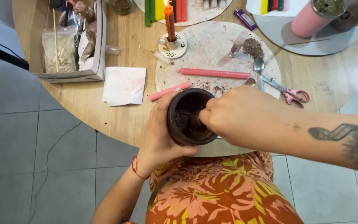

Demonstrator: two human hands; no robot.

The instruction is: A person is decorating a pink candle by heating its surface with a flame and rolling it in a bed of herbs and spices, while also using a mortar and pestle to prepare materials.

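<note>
Two bare hands worked a dark, round mortar (188, 117) at the lower centre of the frame, at the near edge of a round wooden worktop (125, 112). The left hand (159, 135) wrapped around the mortar's outer wall from the left, fingers closed on it. The right hand (233, 116) closed in a fist on a dark pestle (195, 121), whose tip stood inside the bowl among dark crumbled matter.

Just beyond the mortar lay a pale speckled round mat (212, 45), carrying a long pink candle (214, 73) lying flat, a shorter pink candle (170, 91) half off its edge, a small heap of dried herb (253, 47), a small clear vial (237, 44) and a metal spoon (259, 66). Pink-handled scissors (289, 92) lay to the right, partly on the mat. A lit orange candle (170, 23) stood upright in a small white holder (172, 45) at the upper centre. A folded white paper napkin (124, 85) lay left of the mat, and a shallow cardboard box (90, 70) with bags of dried material sat in the upper left. A purple lighter (244, 18) lay near the top, and a thick pink cylinder (307, 23) lay on a grey disc in the upper right.

Grey floor tiles (30, 137) showed below the worktop's curved edge at left, open and uncluttered.
</note>
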